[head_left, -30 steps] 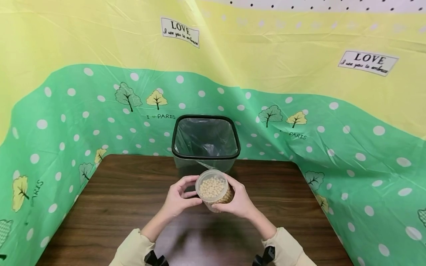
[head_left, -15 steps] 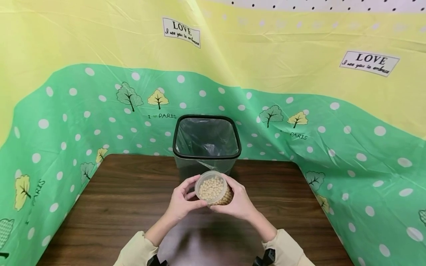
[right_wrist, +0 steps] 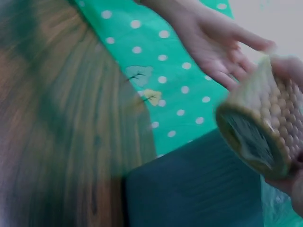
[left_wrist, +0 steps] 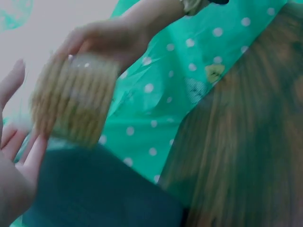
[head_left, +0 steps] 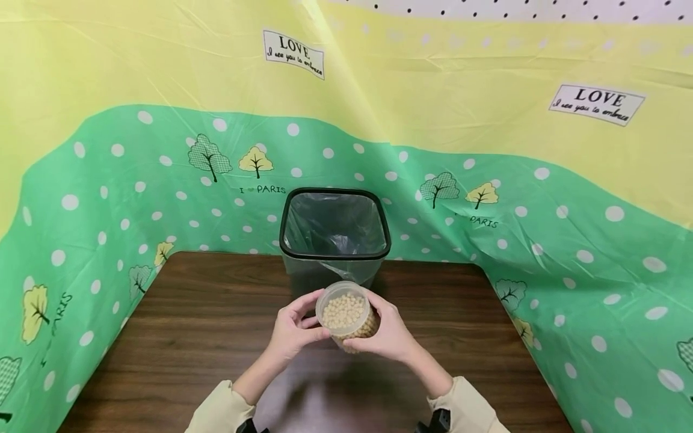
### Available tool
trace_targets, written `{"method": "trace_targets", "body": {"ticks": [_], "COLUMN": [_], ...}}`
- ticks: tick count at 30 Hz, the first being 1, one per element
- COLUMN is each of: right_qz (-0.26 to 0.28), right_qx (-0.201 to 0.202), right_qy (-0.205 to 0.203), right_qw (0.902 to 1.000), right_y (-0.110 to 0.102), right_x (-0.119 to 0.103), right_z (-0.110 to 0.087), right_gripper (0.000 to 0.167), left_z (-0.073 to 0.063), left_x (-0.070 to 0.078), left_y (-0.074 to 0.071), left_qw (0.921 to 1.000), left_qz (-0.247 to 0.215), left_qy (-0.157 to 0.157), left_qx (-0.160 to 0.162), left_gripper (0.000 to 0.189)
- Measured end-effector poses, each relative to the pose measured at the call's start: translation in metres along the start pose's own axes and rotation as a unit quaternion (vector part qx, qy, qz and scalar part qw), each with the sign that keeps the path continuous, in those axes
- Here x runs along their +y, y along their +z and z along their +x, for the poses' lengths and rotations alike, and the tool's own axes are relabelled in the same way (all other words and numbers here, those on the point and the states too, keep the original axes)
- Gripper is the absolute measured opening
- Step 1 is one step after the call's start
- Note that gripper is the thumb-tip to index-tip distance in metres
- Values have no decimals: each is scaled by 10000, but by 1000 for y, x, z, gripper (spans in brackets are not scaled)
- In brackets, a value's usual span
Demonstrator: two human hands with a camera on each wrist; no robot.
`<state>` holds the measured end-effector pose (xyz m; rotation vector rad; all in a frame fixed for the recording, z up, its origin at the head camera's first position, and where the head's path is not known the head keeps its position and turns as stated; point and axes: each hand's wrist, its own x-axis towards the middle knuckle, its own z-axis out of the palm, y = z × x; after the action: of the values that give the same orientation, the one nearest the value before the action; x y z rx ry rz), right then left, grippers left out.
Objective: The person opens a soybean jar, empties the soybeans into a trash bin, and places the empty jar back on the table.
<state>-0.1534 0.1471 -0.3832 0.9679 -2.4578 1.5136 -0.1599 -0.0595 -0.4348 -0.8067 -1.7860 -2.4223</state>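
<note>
A clear plastic jar (head_left: 343, 311) full of round beige beans is held tilted above the table, its round top turned toward the head camera. My right hand (head_left: 391, 329) grips the jar's side from the right. My left hand (head_left: 291, 329) curves about the top rim from the left, its thumb on the near edge and its index finger on the far edge. In the left wrist view the jar (left_wrist: 75, 99) is blurred, and the right hand (left_wrist: 111, 40) reaches round it. The jar's base (right_wrist: 253, 142) shows in the right wrist view, beside the left hand (right_wrist: 208, 40).
Behind the jar stands a see-through bin (head_left: 335, 258) with a black rim and a plastic liner. Dark wood grain covers the table (head_left: 189, 337). A green and yellow printed cloth (head_left: 162, 138) hangs round the back and sides.
The jar stays between both hands, slightly lower now. My left thumb slid right along the near rim, then drew back a little. The bin has not moved.
</note>
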Motion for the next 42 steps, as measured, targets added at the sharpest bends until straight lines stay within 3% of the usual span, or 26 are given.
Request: {"method": "trace_targets", "body": {"ticks": [2, 4, 7, 10, 12, 14, 18, 23, 27, 30, 33, 35, 37, 39, 42], "right_qz": [-279, -161, 424, 1147, 1322, 1225, 585, 185, -304, -151, 503, 969, 1174, 1124, 627], "right_qx": [301, 315, -233, -1029, -1309, -1246, -733, -184, 448, 393, -376, -956, -1276, -1195, -621], "right_qy": [43, -5, -100, -167, -156, -156, -78, -244, -200, -181, -314, -371, -390, -370, -253], "right_qw": [9991, 9994, 9988, 9879, 9824, 9845, 9956, 9994, 9983, 9990, 9975, 9900, 9841, 9858, 9958], "right_y": [3, 3, -2, -6, -8, -8, -6, 0, 7, 4, -3, -7, -7, -5, 1], "right_x": [-2, 0, 14, 27, 32, 32, 27, 23, 26, 28, 31, 31, 32, 31, 30], "right_z": [-1, -1, -3, -3, -3, -3, -3, -3, -3, -3, -3, -2, -2, -3, -5], "right_gripper": [79, 79, 76, 73, 73, 74, 79, 81, 84, 84, 81, 77, 76, 76, 80], "left_z": [0, 0, 3, 5, 6, 5, 4, 2, 3, 6, 10, 12, 13, 12, 8], "left_x": [1, 2, 5, 8, 8, 8, 6, 7, 11, 15, 19, 19, 17, 16, 14], "left_y": [3, 1, -6, -11, -11, -11, -8, 1, 7, 2, -8, -14, -16, -15, -11], "left_qw": [9997, 9998, 9986, 9919, 9883, 9897, 9954, 9987, 9986, 9993, 9958, 9884, 9826, 9828, 9911], "left_qz": [186, 157, -88, -292, -340, -330, -290, 135, 413, 327, 85, -113, -168, -143, 64], "left_qy": [-6, -48, -85, -191, -248, -185, 66, 362, 282, 143, 30, 20, -7, 3, 106], "left_qx": [182, 92, -506, -1223, -1469, -1380, -907, -327, 169, -75, -915, -1511, -1851, -1841, -1326], "left_gripper": [66, 66, 73, 79, 79, 75, 69, 67, 64, 63, 68, 74, 79, 81, 79]}}
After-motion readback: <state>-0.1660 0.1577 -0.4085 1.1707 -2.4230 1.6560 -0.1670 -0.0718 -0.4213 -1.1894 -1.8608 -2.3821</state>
